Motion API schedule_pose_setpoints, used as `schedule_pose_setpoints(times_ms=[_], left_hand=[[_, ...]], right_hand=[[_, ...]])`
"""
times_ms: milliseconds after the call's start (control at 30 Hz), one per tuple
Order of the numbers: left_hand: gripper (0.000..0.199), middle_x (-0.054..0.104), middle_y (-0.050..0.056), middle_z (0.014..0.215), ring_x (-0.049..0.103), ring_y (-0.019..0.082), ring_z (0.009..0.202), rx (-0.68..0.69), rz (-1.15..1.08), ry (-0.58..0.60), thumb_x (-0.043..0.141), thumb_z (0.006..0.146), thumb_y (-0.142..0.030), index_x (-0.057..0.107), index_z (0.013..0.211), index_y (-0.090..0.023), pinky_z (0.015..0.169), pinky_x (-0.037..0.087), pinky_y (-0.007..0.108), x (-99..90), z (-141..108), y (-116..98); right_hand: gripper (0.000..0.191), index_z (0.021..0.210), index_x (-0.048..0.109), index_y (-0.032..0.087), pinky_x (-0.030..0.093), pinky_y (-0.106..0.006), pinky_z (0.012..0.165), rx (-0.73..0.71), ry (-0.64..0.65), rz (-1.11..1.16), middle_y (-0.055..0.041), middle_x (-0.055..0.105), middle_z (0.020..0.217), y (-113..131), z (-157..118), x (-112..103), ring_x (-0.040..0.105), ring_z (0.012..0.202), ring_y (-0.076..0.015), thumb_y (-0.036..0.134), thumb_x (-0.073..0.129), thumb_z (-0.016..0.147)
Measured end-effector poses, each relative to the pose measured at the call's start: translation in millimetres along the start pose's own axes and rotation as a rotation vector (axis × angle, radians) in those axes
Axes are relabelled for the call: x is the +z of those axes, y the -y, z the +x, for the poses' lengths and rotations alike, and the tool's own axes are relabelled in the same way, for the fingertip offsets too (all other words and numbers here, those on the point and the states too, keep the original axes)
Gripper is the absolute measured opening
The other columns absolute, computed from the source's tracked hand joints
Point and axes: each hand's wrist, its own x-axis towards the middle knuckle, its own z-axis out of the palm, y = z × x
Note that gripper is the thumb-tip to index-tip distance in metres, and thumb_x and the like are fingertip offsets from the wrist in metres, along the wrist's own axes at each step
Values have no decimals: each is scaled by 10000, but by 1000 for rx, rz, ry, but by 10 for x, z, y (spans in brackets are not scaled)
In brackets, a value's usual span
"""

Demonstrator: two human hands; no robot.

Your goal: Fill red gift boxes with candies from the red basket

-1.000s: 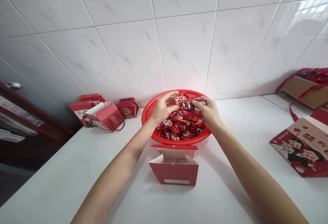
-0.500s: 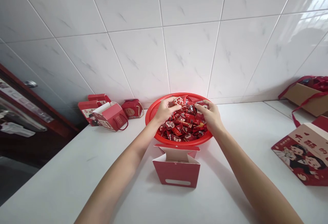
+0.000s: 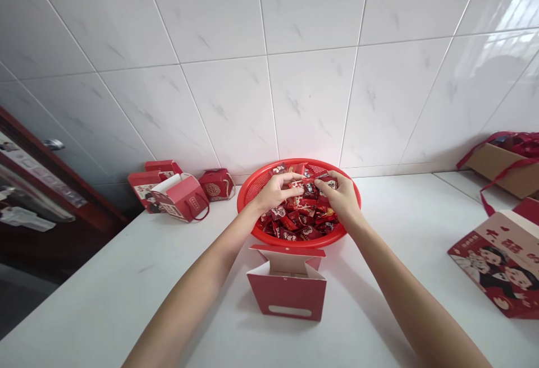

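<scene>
Both hands are over a red plastic basket (image 3: 246, 195) heaped with red-wrapped candies (image 3: 290, 223). My left hand (image 3: 274, 191) pinches a red and white patterned candy packet (image 3: 297, 188) between thumb and fingers. In my right hand (image 3: 340, 193) is a red candy packet (image 3: 325, 184) with pale print, gripped by thumb and fingertips. The two packets are close together, with a dark red candy between them. Just in front of the basket stands a red paper box (image 3: 287, 295), its top open and its inside pale.
On the left stand several red gift boxes (image 3: 185, 197), one with a cord handle, and a small red box (image 3: 216, 184). At the right are a large printed box (image 3: 501, 261) and a cardboard box (image 3: 499, 167) with red ribbon. A tiled wall (image 3: 311, 104) rises behind.
My hands have come slightly closer together over the candies, with the packets still in them. The view has tilted a little, so the basket and boxes appear lower.
</scene>
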Motion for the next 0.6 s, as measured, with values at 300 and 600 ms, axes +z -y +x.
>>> schedule_pose_setpoints(times_ms=[300, 600], left_hand=[[556, 757, 60, 971, 687, 244, 940, -15, 85, -13, 852, 682, -590, 787, 1036, -165, 856, 537, 357, 8, 6, 5], [490, 751, 35, 823, 666, 199, 774, -9, 93, -24, 852, 669, -566, 806, 939, -159, 737, 514, 319, -1, 33, 34]], right_hand=[[276, 848, 684, 216, 518, -326, 605, -63, 50, -51, -17, 697, 738, 8, -8, -6, 592, 623, -181, 476, 733, 770], [341, 815, 704, 217, 564, -277, 581, 196, 85, 181, 10, 645, 706, 39, 17, -3, 611, 659, -164, 520, 797, 690]])
